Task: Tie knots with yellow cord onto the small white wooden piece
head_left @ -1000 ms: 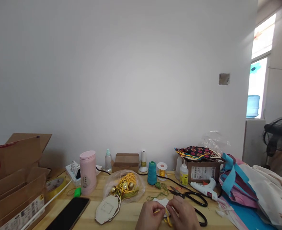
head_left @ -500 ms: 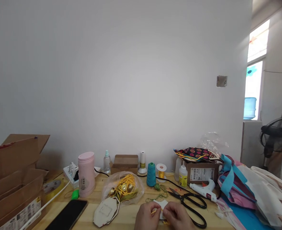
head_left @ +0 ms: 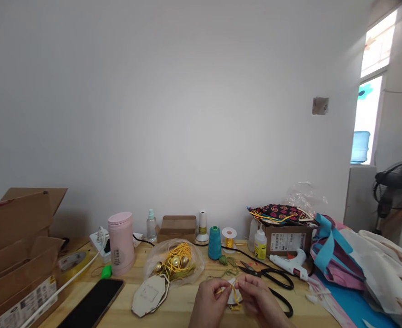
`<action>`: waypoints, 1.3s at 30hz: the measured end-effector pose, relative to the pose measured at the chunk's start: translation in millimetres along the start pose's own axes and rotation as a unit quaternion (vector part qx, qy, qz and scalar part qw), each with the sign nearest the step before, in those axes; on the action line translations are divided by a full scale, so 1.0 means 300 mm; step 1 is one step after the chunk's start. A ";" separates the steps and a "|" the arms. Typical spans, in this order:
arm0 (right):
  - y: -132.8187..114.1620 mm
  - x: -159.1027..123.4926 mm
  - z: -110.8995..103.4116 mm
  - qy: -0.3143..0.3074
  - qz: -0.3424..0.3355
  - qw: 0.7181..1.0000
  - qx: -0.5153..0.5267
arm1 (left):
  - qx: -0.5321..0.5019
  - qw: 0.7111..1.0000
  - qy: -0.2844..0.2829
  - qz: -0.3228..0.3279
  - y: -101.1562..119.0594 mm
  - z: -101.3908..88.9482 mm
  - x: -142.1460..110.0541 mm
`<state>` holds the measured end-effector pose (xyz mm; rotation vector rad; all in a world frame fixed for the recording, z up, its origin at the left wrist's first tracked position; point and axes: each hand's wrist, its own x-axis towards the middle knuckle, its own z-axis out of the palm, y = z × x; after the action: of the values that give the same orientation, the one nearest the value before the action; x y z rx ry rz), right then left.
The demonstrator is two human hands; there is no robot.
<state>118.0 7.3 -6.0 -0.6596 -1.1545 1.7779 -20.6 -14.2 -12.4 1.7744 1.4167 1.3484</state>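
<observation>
Single view, head-worn, wide. Looks forward from above the near side of a wooden table (head_left: pixel 176 312), nearly square-on to a pale wall (head_left: pixel 187 114) that fills most of the frame. Tabletop takes the lower part, seen at a slant. Left hand (head_left: pixel 210 301) and right hand (head_left: pixel 255 298) close in, low, right of centre. Window (head_left: pixel 370 114) farther off, far right.

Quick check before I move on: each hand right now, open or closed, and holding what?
Left hand: closed, pinching thin yellow cord at the fingertips.
Right hand: closed, also pinching yellow cord.
</observation>
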 end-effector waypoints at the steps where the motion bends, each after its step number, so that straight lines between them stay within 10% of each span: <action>1: 0.000 0.000 -0.002 -0.009 0.012 1.000 0.018 | -0.002 1.000 0.004 -0.002 -0.003 -0.001 0.000; 13: -0.026 -0.018 -0.026 -0.010 0.111 0.973 0.202 | -0.045 0.999 -0.025 -0.005 0.021 0.016 -0.018; 21: 0.018 -0.020 0.037 -0.029 -0.040 0.990 -0.129 | -0.157 0.985 -0.040 -0.056 0.019 0.013 -0.003; 30: 0.044 -0.026 0.003 0.031 -0.171 0.846 -0.505 | -0.251 0.952 -0.081 -0.157 0.006 0.011 0.008; 39: -0.011 -0.052 0.013 0.062 -0.230 0.742 -0.627 | -0.261 0.945 -0.077 -0.180 -0.006 0.003 0.017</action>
<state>123.3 -7.6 -1.9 -1.0689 -2.1397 0.3127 -20.6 -8.9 -12.3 1.1805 1.0970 1.2137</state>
